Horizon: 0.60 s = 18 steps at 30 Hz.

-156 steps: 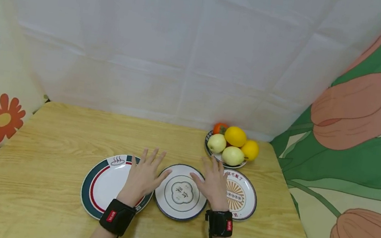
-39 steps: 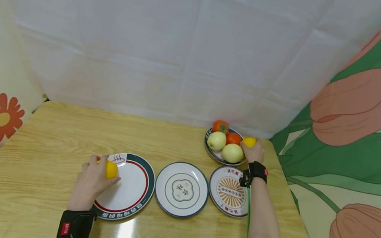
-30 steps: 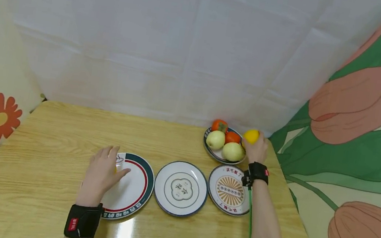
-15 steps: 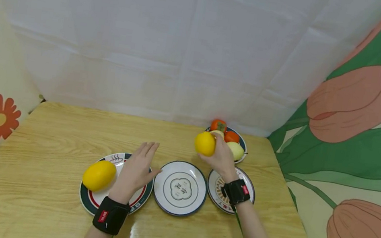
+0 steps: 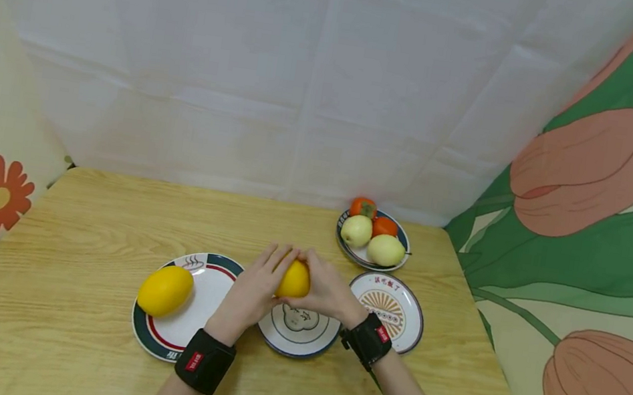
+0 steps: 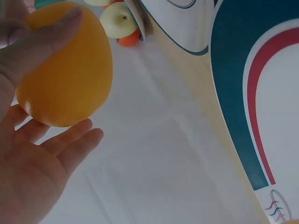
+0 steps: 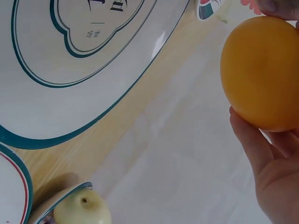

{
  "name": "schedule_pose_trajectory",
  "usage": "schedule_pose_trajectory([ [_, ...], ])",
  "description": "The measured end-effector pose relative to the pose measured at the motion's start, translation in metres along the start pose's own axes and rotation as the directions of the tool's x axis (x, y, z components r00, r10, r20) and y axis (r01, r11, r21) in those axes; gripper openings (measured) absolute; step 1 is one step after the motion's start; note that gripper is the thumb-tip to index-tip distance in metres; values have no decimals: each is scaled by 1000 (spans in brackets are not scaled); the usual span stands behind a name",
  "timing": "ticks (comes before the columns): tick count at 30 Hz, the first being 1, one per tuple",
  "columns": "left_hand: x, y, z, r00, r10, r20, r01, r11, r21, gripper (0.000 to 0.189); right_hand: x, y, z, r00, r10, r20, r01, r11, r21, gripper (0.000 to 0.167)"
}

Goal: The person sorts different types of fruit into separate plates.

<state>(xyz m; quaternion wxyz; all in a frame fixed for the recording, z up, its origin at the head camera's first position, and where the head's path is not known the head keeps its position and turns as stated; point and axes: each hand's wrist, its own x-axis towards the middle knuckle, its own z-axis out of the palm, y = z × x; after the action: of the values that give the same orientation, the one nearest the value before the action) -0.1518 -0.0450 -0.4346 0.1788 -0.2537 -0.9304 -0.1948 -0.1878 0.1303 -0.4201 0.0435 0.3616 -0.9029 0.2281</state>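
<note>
Both hands meet in the middle of the head view around one yellow oval fruit (image 5: 295,280), above the middle plate (image 5: 296,343). My left hand (image 5: 251,291) holds it from the left; the left wrist view shows the thumb across the fruit (image 6: 79,74) and the fingers below it. From the right, my right hand (image 5: 329,291) grips the same fruit (image 7: 261,74), with fingers curved along its side. A second yellow oval fruit (image 5: 165,291) lies on the left side of the large green-rimmed plate (image 5: 194,335).
At the back right stands a bowl (image 5: 360,255) holding two pale yellow-green pears (image 5: 386,250) and two orange persimmons (image 5: 363,208). In front of it lies a plate with a sunburst pattern (image 5: 405,318). A white sheet (image 5: 218,76) hangs behind the wooden table (image 5: 105,228).
The left hand set one yellow fruit on the large plate, let go and moved right. The right hand lifted another from the bowl and brought it left to the centre, where the left hand joined it.
</note>
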Motion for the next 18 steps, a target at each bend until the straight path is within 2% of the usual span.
schedule_pose_trajectory([
  [3,-1,1,0,1000,14,-17,-14,1000,-13,82,0,0,1,1000,8,-2,-8,999,34,78],
  [5,-2,1,-1,1000,2,-18,-2,1000,-16,81,0,1,2,1000,13,-2,-12,998,61,77],
  [8,-2,0,-5,998,-56,6,56,998,-13,80,1,3,1,1000,16,15,-18,994,112,78],
  [11,-4,-4,-8,990,-132,43,132,991,16,80,2,6,-3,997,70,39,-75,986,150,84],
  [14,-7,-10,-9,980,-193,57,191,981,44,80,3,15,-14,987,160,15,-160,982,104,87],
  [18,-13,-21,-12,960,-272,68,269,962,50,82,6,40,-31,962,258,-84,-258,966,10,85],
])
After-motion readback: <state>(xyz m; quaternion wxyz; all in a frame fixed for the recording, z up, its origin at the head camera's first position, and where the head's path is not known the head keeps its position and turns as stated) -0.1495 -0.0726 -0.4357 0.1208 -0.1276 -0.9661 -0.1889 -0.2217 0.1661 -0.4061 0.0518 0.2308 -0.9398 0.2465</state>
